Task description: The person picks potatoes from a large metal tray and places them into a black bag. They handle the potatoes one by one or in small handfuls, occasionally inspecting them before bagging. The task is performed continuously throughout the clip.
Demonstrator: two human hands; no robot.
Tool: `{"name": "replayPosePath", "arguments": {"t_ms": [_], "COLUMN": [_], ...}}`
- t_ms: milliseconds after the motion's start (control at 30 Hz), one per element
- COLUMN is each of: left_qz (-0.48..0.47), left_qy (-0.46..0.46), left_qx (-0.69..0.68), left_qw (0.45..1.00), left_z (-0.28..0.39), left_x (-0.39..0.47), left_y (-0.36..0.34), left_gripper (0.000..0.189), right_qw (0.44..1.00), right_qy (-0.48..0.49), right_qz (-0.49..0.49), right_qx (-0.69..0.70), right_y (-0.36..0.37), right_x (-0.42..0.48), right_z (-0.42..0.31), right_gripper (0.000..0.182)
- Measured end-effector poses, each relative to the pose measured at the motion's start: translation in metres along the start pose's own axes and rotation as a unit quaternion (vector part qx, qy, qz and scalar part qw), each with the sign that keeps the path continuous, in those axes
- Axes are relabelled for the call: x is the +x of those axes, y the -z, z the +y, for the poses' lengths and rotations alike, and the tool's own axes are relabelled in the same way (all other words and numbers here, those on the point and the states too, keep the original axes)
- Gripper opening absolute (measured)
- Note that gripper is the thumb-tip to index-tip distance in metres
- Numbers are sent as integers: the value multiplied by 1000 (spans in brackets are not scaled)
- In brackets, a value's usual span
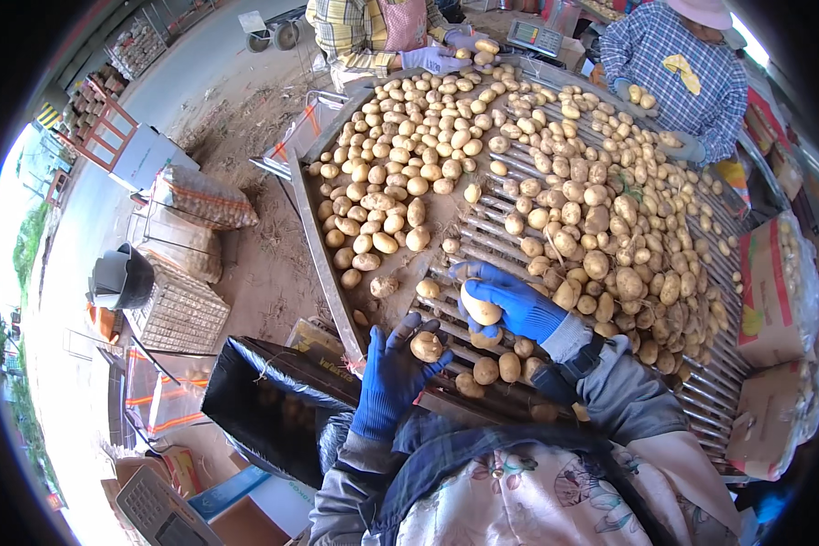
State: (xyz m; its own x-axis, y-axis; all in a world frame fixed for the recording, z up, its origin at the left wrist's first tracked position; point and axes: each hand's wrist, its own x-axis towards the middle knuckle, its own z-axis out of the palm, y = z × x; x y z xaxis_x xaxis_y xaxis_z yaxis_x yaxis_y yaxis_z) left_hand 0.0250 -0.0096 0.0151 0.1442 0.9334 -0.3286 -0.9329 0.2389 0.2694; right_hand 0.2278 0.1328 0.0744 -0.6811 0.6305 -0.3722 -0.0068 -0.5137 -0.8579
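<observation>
My left hand [400, 368], in a blue knit glove, lies palm up at the near edge of the sorting table, its fingers curved around a potato [426, 347]. My right hand [512, 300], gloved alike, is just beyond it over the slatted part, gripping a paler potato [481, 311] between thumb and fingers. Several potatoes [486, 370] lie on the slats below my right wrist. A large heap of potatoes [597, 218] covers the slats to the right, and more potatoes [399, 155] are spread over the flat part at the far left.
A carton lined with black plastic [280, 409] stands left of my left hand. The table's metal rim [324, 266] runs along the left. Two gloved co-workers handle potatoes at the far side, near a scale [535, 38]. Cartons [768, 293] stand at the right; crates and net sacks [205, 198] at the left.
</observation>
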Motion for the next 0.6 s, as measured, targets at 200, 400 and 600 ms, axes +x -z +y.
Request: {"name": "replayPosePath", "arguments": {"t_ms": [200,400,600], "left_qz": [-10,-14,-16], "left_qy": [5,0,10], "left_qx": [-40,-65,-53], "left_qw": [999,998,998], "left_z": [-3,-4,-5], "left_x": [-8,-16,-15], "left_y": [0,1,-3], "left_gripper": [74,75,72], "right_qw": [1000,999,1000], "right_qy": [-3,-2,-11], "right_qz": [26,17,10], "right_qx": [-4,39,12], "right_y": [6,17,34], "right_x": [-14,-23,-32], "right_z": [-5,4,23], "right_gripper": [41,39,39]}}
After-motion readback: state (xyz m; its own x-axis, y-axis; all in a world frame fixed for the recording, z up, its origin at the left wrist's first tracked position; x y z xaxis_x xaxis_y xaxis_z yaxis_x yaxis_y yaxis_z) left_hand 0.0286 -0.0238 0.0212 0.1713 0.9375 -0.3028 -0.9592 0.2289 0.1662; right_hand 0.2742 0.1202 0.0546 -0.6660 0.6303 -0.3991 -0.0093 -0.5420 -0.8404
